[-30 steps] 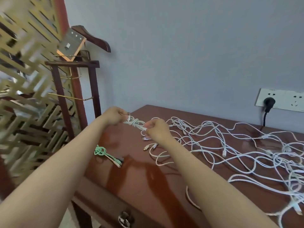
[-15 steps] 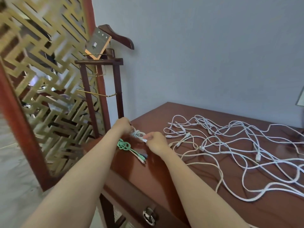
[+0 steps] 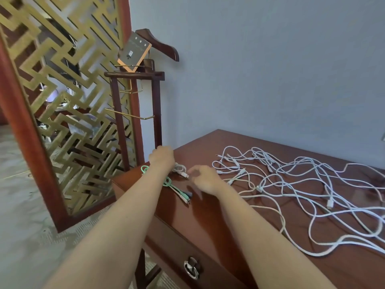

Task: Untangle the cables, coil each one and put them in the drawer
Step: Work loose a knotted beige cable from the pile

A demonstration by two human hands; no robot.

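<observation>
Evidently a sorting corner is being made at the left end of the surface [image 3: 198, 147]. The left hand [image 3: 161, 158] is there with its knuckles to the camera and its grip curled. A small white coil [image 3: 179, 168] pokes out from under it, so I judge that the hand is pinning the loops to keep them from springing apart. The fingers themselves are hidden.

The right hand [image 3: 205, 179] hovers just beside the coil's loose connector [image 3: 185, 174]. Its grip is slack, the fingers spread and lightly bent, and it holds nothing — probably poised to tuck that end in.

A green cable [image 3: 166, 181], already knotted into a bundle, lies partly under the left forearm at the same edge. It looks parked here because the drawer [image 3: 177, 243] is directly below. The drawer is closed, with its ring pull [image 3: 191, 268] hanging down.

The tangle of white cables [image 3: 302, 184] sprawls over the right of the surface, well apart from the two coils, so most of the job seems to remain.

As for writing, a card [image 3: 134, 53] is propped on the valet stand [image 3: 156, 113]. It shows a row of pale dots and a small square mark like a code — nothing on it is legible.
</observation>
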